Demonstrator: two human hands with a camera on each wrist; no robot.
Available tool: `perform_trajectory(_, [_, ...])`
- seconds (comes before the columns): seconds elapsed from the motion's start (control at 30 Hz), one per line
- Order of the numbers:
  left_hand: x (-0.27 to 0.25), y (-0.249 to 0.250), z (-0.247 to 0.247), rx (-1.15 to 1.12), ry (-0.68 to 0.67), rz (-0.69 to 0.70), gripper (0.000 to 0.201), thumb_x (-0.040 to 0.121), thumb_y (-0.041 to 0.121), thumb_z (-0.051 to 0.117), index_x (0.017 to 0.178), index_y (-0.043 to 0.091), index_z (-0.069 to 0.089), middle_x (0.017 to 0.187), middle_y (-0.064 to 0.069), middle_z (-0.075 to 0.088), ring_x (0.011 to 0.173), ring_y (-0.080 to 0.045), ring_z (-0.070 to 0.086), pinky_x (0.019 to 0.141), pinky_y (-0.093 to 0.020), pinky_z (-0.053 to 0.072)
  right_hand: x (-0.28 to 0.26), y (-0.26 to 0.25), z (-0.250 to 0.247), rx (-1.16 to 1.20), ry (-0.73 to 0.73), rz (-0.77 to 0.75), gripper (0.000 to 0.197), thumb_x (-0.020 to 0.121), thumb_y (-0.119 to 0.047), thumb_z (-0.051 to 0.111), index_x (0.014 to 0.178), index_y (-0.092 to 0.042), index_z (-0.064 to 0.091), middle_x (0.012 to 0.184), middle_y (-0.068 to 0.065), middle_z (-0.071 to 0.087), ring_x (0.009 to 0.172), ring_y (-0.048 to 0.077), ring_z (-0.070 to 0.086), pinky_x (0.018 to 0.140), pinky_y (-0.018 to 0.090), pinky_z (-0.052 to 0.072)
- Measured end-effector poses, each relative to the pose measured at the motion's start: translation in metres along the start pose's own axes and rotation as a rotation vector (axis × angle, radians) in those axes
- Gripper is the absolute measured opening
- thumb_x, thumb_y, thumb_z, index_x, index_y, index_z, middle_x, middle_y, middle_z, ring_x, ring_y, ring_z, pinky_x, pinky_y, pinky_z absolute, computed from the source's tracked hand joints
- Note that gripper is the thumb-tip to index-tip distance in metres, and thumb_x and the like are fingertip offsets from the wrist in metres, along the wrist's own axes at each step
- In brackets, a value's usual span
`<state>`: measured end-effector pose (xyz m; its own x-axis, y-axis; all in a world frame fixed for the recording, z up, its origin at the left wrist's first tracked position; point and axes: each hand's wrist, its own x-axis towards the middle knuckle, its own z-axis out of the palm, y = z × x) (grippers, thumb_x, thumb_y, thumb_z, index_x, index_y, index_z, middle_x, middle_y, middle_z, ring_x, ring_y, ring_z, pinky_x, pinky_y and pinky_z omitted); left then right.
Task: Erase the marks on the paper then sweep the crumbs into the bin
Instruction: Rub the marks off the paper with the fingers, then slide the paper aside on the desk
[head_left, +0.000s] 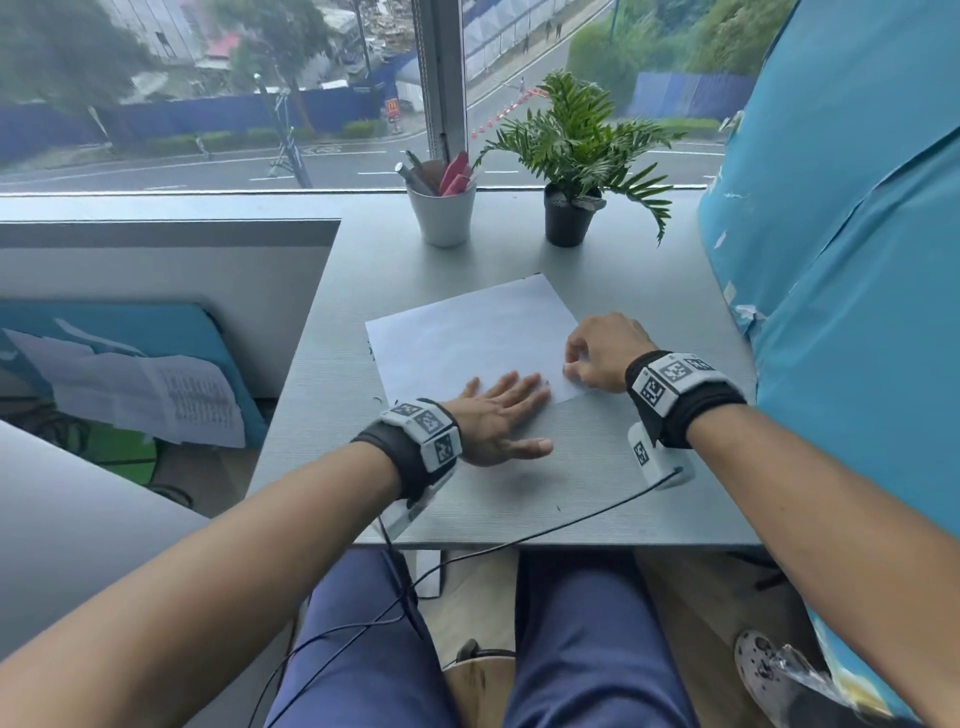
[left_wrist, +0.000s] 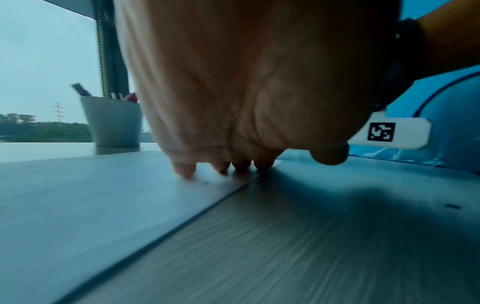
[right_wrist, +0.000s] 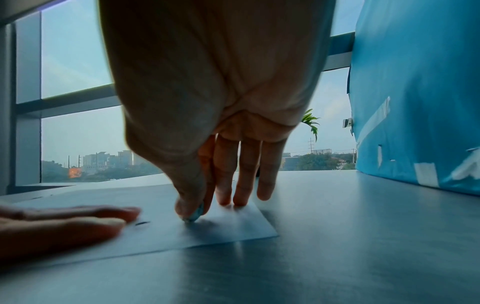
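A white paper sheet (head_left: 467, 332) lies on the grey desk (head_left: 613, 499). My left hand (head_left: 511, 402) rests flat on the sheet's near edge with its fingers straight; in the left wrist view its fingertips (left_wrist: 223, 167) press on the paper (left_wrist: 78, 205). My right hand (head_left: 574, 366) is at the sheet's near right corner. Its thumb and forefinger pinch a small bluish eraser (right_wrist: 194, 215) against the paper (right_wrist: 228, 228). A short dark mark (right_wrist: 142, 223) lies between the two hands. Small dark crumbs (head_left: 375, 400) dot the desk by the sheet's left edge. No bin shows.
A white cup of pens (head_left: 442, 215) and a potted fern (head_left: 571, 208) stand at the back by the window. A blue wrapped panel (head_left: 857, 312) borders the desk's right side, a grey partition (head_left: 182, 270) its left. A black cable (head_left: 519, 540) crosses the front edge.
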<state>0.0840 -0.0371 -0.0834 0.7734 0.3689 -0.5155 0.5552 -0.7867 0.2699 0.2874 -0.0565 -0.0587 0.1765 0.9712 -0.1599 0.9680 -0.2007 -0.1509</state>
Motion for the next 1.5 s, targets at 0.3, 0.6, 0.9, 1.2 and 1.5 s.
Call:
perform_trajectory(0.3, [-0.033,-0.023,0.000,0.119,0.088,-0.442,0.109,0.084,0.084,0.025,0.156,0.012,-0.014,0.162,-0.007,-0.022,0.151,-0.025,-0.017,0.119,-0.055,-0.011,0.000,-0.002,0.002,-0.011,-0.016,0.013,0.011,0.079,-0.034,0.067,0.087,-0.027,0.072,0.099,-0.002,0.071,0.096,0.023,0.064,0.076,0.025,0.042])
perform_trajectory(0.6, [0.019,0.012,-0.003,0.108,0.003,0.139,0.080,0.097,0.067,0.026,0.158,0.027,-0.007,0.164,0.005,-0.017,0.151,-0.018,-0.015,0.121,-0.051,-0.008,0.001,-0.001,0.003,-0.063,0.002,-0.025,0.013,0.082,-0.032,0.067,0.091,-0.025,0.073,0.103,0.000,0.071,0.100,0.024,0.064,0.083,0.029,0.047])
perform_trajectory(0.9, [-0.015,-0.078,-0.025,0.051,0.124,-0.392,0.088,0.093,0.074,0.023,0.158,0.023,-0.007,0.165,-0.001,-0.013,0.153,-0.024,-0.006,0.120,-0.057,-0.003,0.002,-0.005,0.005,-0.063,-0.008,-0.013,0.009,0.081,-0.032,0.066,0.086,-0.026,0.070,0.101,0.000,0.070,0.096,0.025,0.063,0.080,0.030,0.047])
perform_trajectory(1.2, [-0.018,-0.142,-0.063,-0.130,0.442,-0.625,0.082,0.076,0.049,0.080,0.138,0.006,0.048,0.134,-0.012,0.054,0.127,-0.030,0.048,0.105,-0.038,0.040,-0.003,-0.010,0.003,-0.056,-0.012,0.017,0.009,0.081,-0.030,0.065,0.086,-0.025,0.070,0.098,0.002,0.069,0.094,0.027,0.063,0.081,0.030,0.049])
perform_trajectory(1.5, [-0.011,-0.144,-0.065,-0.155,0.424,-0.649,0.051,0.072,0.044,0.084,0.110,0.014,0.068,0.121,-0.009,0.047,0.113,-0.029,0.050,0.097,-0.033,0.044,-0.003,-0.010,0.004,-0.041,0.000,0.032,0.010,0.081,-0.033,0.065,0.086,-0.025,0.071,0.098,0.000,0.070,0.095,0.025,0.063,0.081,0.030,0.049])
